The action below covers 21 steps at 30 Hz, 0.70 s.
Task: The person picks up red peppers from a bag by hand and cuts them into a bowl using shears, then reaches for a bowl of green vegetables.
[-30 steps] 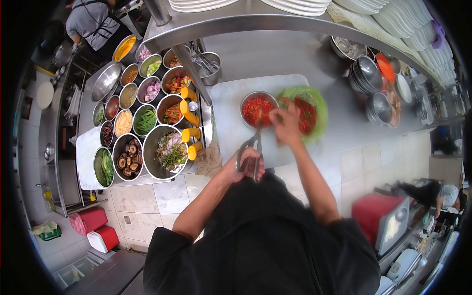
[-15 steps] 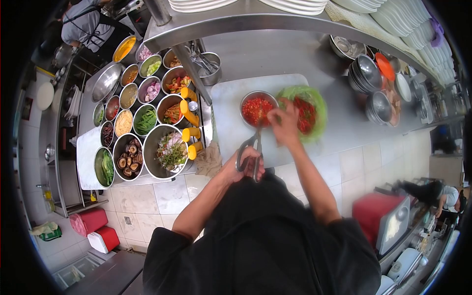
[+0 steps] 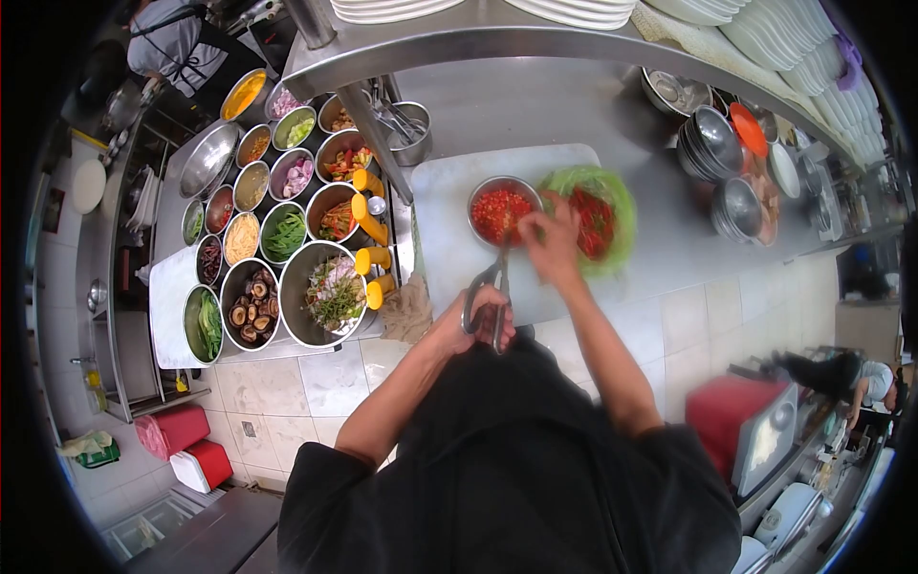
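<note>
My left hand (image 3: 486, 311) is closed around the handles of a pair of scissors (image 3: 500, 273), whose blades point up to the rim of a steel bowl (image 3: 472, 230). Chopped red chili (image 3: 499, 212) fills much of that bowl. Beside its right rim, my right hand (image 3: 555, 244) is pinched at the scissor tips on what looks like a red chili, mostly hidden by the fingers. Just right of this hand lies an open green plastic bag (image 3: 623, 215) with whole red chilies (image 3: 595, 225) in it. Bowl and bag both rest on a white cutting board (image 3: 440, 277).
On the left, several steel containers hold shiitake mushrooms (image 3: 253, 311), sliced greens (image 3: 284, 234) and other ingredients. Yellow-capped bottles (image 3: 369, 222) and a crumpled cloth (image 3: 406, 311) sit by the board's left side. Stacked metal bowls (image 3: 710, 143) stand right. A steel shelf (image 3: 535, 43) with plates crosses above.
Both hands stay almost in place; the right fingers have shifted very slightly at the scissor tips. The person at the upper left has moved a little to the right.
</note>
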### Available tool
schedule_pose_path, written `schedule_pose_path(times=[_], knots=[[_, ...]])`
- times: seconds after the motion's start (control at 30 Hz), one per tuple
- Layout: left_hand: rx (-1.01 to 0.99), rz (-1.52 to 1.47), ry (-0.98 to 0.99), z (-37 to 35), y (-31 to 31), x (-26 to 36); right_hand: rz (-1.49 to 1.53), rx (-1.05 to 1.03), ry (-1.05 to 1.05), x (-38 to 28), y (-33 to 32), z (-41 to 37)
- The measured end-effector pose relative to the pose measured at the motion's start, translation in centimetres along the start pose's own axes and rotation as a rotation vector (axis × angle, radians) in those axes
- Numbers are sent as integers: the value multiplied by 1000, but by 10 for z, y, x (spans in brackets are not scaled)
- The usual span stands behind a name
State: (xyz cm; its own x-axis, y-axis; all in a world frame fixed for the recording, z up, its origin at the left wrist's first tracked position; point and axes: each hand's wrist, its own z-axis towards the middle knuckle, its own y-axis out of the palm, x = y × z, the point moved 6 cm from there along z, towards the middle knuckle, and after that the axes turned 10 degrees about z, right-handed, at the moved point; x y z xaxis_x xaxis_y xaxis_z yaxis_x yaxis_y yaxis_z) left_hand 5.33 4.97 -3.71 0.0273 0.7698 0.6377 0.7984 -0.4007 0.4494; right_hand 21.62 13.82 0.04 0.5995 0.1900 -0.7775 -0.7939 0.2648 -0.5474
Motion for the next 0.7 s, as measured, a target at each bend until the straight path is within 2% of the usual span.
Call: schedule_pose_path(times=[0.13,0.23,0.33,0.43,0.7], knots=[[81,8,68,-5,4,10,3,-2,-5,0,3,-2],[182,142,62,-10,1,14,-5,5,-26,0,3,-2],[186,165,64,-10,-1,13,-18,12,-26,0,2,-2],[44,-16,12,-7,3,3,-24,22,-33,-1,1,-1],[112,81,69,-9,8,14,-70,24,-94,-10,1,-1]])
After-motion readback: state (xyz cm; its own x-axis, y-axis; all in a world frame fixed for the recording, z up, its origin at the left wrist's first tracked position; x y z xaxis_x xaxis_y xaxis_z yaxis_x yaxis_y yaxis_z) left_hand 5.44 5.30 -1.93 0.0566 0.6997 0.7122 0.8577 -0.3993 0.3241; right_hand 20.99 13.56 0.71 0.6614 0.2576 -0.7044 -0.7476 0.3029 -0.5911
